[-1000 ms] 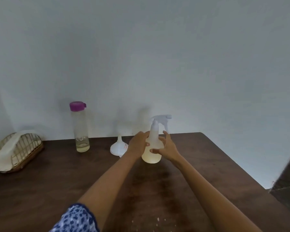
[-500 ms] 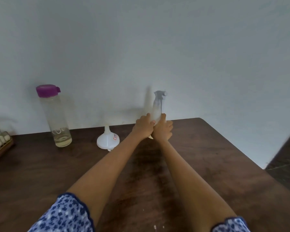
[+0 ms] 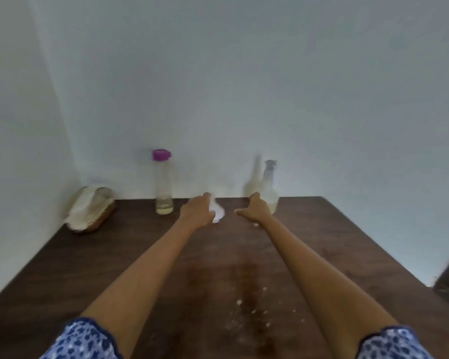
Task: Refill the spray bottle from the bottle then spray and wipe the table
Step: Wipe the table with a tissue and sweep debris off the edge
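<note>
**Spray bottle stood at the back of the table, right hand beside it**

Spray bottle (image 3: pixel 269 189) stood upright near the far edge of the dark wooden table (image 3: pixel 347 255), close to the pale wall (image 3: pixel 244 86), with a pale liquid filling its lower part and its trigger head on top. The picture was blurred, so finer detail of the nozzle could not be made out.

The right hand (image 3: pixel 255 209) lay just left of and in front of the spray bottle, its fingers loosely spread and its grip holding nothing; whether it touched the bottle's base could not be told. The left hand (image 3: pixel 198 209) reached toward a white funnel (image 3: pixel 218 212) lying on the table between the two hands. Its fingers curved over the funnel, but whether the grip was closed on it could not be told.

Further left, a clear refill bottle (image 3: pixel 163 187) with a purple cap (image 3: pixel 161 154) stood upright against the wall, with only a little liquid at its bottom. In the far left corner sat a woven basket (image 3: pixel 99 216) holding a white cloth (image 3: pixel 84 211).

White specks (image 3: pixel 252 312) and a wet-looking streak marked the near middle of the table. Blue patterned sleeves (image 3: pixel 81 340) showed at the bottom edge.
</note>
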